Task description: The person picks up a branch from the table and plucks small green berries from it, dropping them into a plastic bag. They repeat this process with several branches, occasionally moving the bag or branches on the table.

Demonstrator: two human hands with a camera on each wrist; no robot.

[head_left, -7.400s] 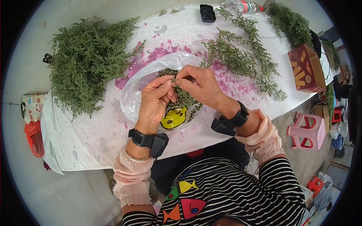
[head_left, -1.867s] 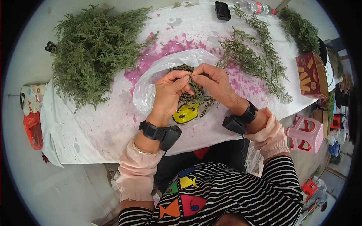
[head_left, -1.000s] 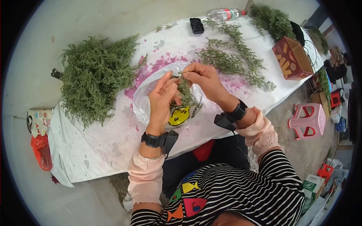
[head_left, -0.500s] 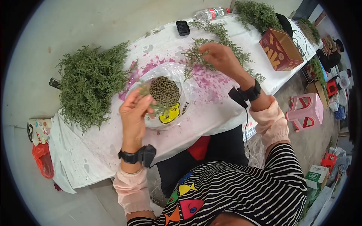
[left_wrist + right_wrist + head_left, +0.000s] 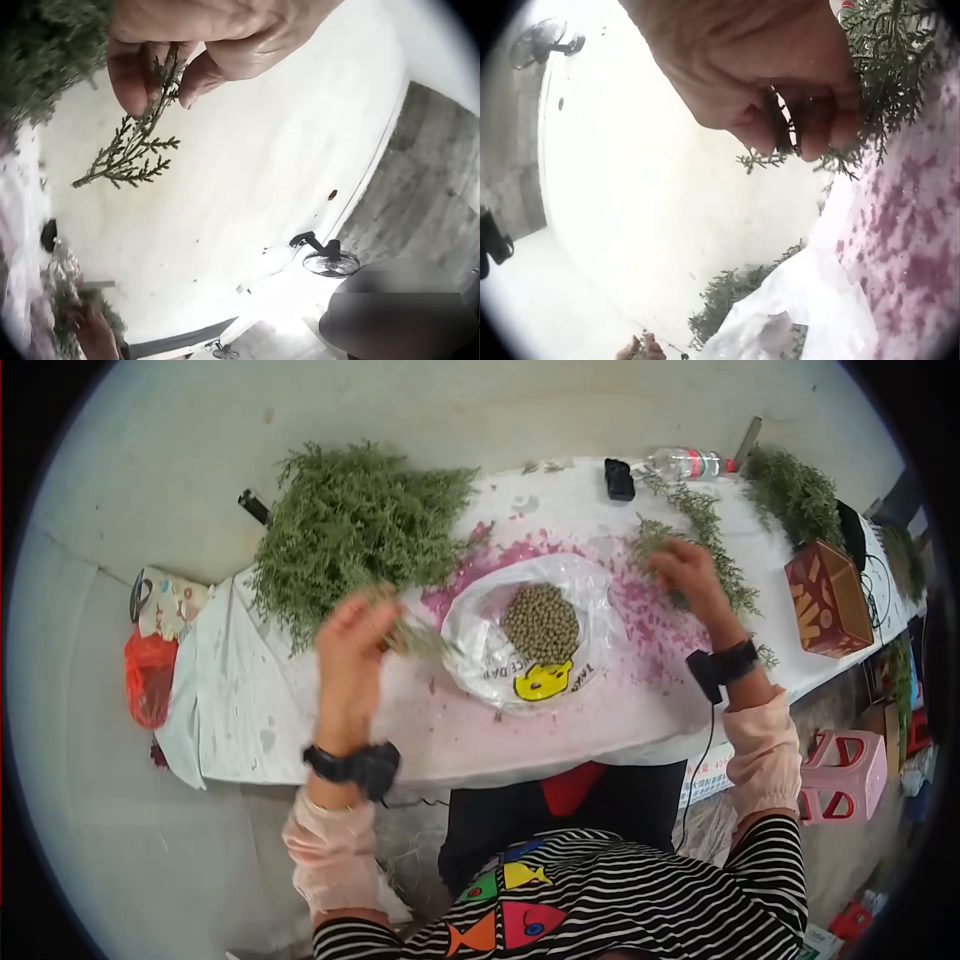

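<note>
The head view places the left hand point(image 5: 355, 630), motion-blurred, raised beside the large heap of greenery point(image 5: 355, 525). The right hand point(image 5: 685, 565) lies among the loose branches point(image 5: 715, 540) toward the far right of the table point(image 5: 300, 710). What either hand holds cannot be read from this view. The left wrist view resolves it: thumb and forefinger pinch the stem of a flat sprig point(image 5: 131, 154), scale-leaved and fern-like in its branching, which hangs free in the air below the fingertips. The right wrist view shows the right fingers curled closed on a branch tip point(image 5: 763, 159), its feathery end projecting beneath the knuckles just above the table. Between the hands lies a clear plastic bag point(image 5: 470, 645) — crinkled, mouth open, printed with a yellow figure — holding a mound of small, round, olive-green seeds point(image 5: 541, 622). The table is covered in white sheeting blotched with pink stains. On it stand a red carton point(image 5: 825, 595) at the right end, and a water bottle point(image 5: 690, 462) and a small black device point(image 5: 619, 478) along the far edge. The floor is pale concrete. A pink plastic stool point(image 5: 845, 775) stands to the right and a red bag point(image 5: 150, 675) hangs at the table's left end. Only the left wrist view shows a floor fan point(image 5: 330, 262).
</note>
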